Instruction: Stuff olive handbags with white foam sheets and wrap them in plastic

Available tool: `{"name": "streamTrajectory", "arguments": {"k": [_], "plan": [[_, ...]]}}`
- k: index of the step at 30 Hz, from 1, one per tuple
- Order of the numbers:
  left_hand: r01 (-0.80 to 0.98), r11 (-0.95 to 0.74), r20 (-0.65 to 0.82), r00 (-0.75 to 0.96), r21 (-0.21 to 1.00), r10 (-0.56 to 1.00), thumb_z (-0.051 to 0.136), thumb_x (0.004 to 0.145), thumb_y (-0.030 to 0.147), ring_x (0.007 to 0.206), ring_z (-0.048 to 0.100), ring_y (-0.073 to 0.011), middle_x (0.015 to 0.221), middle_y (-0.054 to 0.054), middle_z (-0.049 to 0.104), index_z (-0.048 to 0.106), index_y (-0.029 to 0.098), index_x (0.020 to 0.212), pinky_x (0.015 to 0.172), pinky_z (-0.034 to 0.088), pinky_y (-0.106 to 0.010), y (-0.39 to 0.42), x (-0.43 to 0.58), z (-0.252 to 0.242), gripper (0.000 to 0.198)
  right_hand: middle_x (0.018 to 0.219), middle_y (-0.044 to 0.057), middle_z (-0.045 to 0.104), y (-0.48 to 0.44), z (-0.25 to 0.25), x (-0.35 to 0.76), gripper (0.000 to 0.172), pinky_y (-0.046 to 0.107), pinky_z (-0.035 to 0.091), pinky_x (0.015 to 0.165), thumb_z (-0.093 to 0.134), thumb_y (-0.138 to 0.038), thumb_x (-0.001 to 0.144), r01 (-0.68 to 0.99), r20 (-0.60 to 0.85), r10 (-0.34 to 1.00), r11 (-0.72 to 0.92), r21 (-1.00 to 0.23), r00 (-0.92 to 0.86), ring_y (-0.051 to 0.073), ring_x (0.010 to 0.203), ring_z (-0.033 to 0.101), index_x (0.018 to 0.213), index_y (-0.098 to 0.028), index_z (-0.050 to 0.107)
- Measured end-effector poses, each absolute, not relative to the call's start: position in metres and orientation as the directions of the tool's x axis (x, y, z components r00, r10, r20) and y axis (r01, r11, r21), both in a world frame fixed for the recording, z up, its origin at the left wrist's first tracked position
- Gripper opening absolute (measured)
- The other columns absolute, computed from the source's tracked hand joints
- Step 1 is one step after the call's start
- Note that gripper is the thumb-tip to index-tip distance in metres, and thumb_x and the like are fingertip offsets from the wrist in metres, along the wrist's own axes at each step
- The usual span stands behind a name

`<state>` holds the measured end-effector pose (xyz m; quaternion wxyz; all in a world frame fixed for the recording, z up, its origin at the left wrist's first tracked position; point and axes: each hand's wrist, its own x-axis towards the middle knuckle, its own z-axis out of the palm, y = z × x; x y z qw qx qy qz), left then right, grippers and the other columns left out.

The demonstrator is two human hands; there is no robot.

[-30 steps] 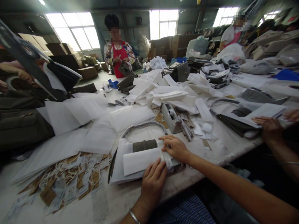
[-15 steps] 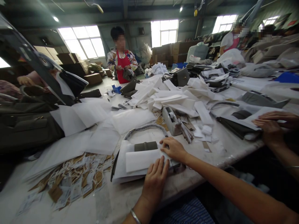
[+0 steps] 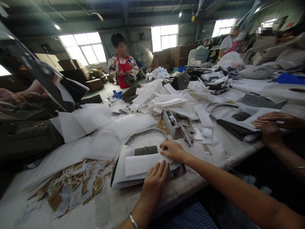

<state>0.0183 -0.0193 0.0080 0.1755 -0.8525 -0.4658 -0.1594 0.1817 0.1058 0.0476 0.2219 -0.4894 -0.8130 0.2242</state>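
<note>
A handbag (image 3: 113,173) lies flat in front of me, its front covered by white foam sheets (image 3: 140,165). A wrapped handle (image 3: 145,132) arches out behind it, and an olive strap piece (image 3: 145,150) shows above the smaller folded sheet. My left hand (image 3: 156,178) rests with fingers stretched flat on the lower right of that sheet. At the sheet's upper right edge, my right hand (image 3: 173,151) has its fingers bent and closed on the thin foam. Its fingertips are partly hidden.
A tape dispenser (image 3: 172,124) stands behind the bag. Hang tags (image 3: 76,184) lie at the left, near stacked foam sheets (image 3: 57,156). A heap of folded foam (image 3: 164,98) fills the middle. A co-worker's hands (image 3: 271,127) work on another bag at right; a person in a red apron (image 3: 122,70) stands opposite.
The view has shifted slightly, so most things sit a little further left. Both my hands stay on the foam over the bag, with almost no movement against it.
</note>
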Motion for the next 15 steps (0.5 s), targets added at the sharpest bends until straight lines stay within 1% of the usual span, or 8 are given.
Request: {"name": "streamTrajectory", "arguments": {"k": [3, 8, 11, 13, 14, 15], "plan": [[0.874, -0.479, 0.471, 0.457, -0.08, 0.754, 0.06, 0.087, 0.007, 0.116, 0.063, -0.0206, 0.134, -0.007, 0.064, 0.053, 0.015, 0.137, 0.095, 0.056, -0.033, -0.017, 0.015, 0.005, 0.051, 0.102, 0.002, 0.075, 0.109, 0.049, 0.184, 0.011, 0.032, 0.047, 0.085, 0.074, -0.022, 0.078, 0.682, 0.139, 0.889, 0.428, -0.593, -0.437, 0.022, 0.099, 0.063, 0.069, -0.021, 0.067], [0.886, -0.462, 0.495, 0.421, -0.042, 0.76, 0.063, 0.084, 0.007, 0.111, 0.066, -0.0217, 0.129, -0.007, 0.067, 0.058, 0.015, 0.132, 0.093, 0.058, -0.034, -0.017, 0.018, 0.006, 0.049, 0.097, 0.002, 0.075, 0.108, 0.045, 0.184, 0.01, 0.032, 0.047, 0.086, 0.074, -0.022, 0.077, 0.653, 0.174, 0.887, 0.436, -0.62, -0.427, 0.021, 0.097, 0.063, 0.069, -0.021, 0.068], [0.885, -0.465, 0.504, 0.416, -0.033, 0.757, 0.065, 0.082, 0.006, 0.109, 0.066, -0.0223, 0.127, -0.005, 0.068, 0.06, 0.016, 0.13, 0.092, 0.059, -0.034, -0.016, 0.02, 0.008, 0.049, 0.094, 0.001, 0.076, 0.11, 0.046, 0.188, 0.009, 0.031, 0.049, 0.085, 0.075, -0.022, 0.076, 0.604, 0.212, 0.87, 0.466, -0.647, -0.445, 0.021, 0.094, 0.065, 0.069, -0.022, 0.069], [0.886, -0.462, 0.519, 0.409, -0.031, 0.75, 0.064, 0.081, 0.005, 0.109, 0.067, -0.0221, 0.126, -0.005, 0.069, 0.061, 0.016, 0.129, 0.09, 0.059, -0.034, -0.015, 0.02, 0.007, 0.049, 0.095, 0.001, 0.075, 0.116, 0.052, 0.196, 0.004, 0.03, 0.05, 0.085, 0.074, -0.022, 0.078, 0.568, 0.256, 0.866, 0.479, -0.669, -0.429, 0.019, 0.091, 0.067, 0.075, -0.022, 0.071], [0.888, -0.459, 0.527, 0.404, -0.03, 0.747, 0.064, 0.081, 0.004, 0.108, 0.067, -0.0219, 0.126, -0.005, 0.069, 0.061, 0.017, 0.129, 0.09, 0.059, -0.033, -0.015, 0.02, 0.006, 0.049, 0.097, 0.002, 0.075, 0.122, 0.056, 0.202, 0.001, 0.03, 0.05, 0.086, 0.071, -0.023, 0.082, 0.558, 0.285, 0.874, 0.473, -0.682, -0.393, 0.019, 0.091, 0.067, 0.082, -0.022, 0.072], [0.89, -0.456, 0.534, 0.399, -0.029, 0.745, 0.063, 0.081, 0.004, 0.108, 0.067, -0.0218, 0.125, -0.005, 0.069, 0.061, 0.017, 0.128, 0.089, 0.059, -0.033, -0.015, 0.02, 0.005, 0.049, 0.102, 0.004, 0.074, 0.13, 0.062, 0.209, 0.007, 0.03, 0.05, 0.089, 0.066, -0.025, 0.086, 0.555, 0.313, 0.888, 0.456, -0.696, -0.337, 0.019, 0.094, 0.067, 0.09, -0.022, 0.072]]}}
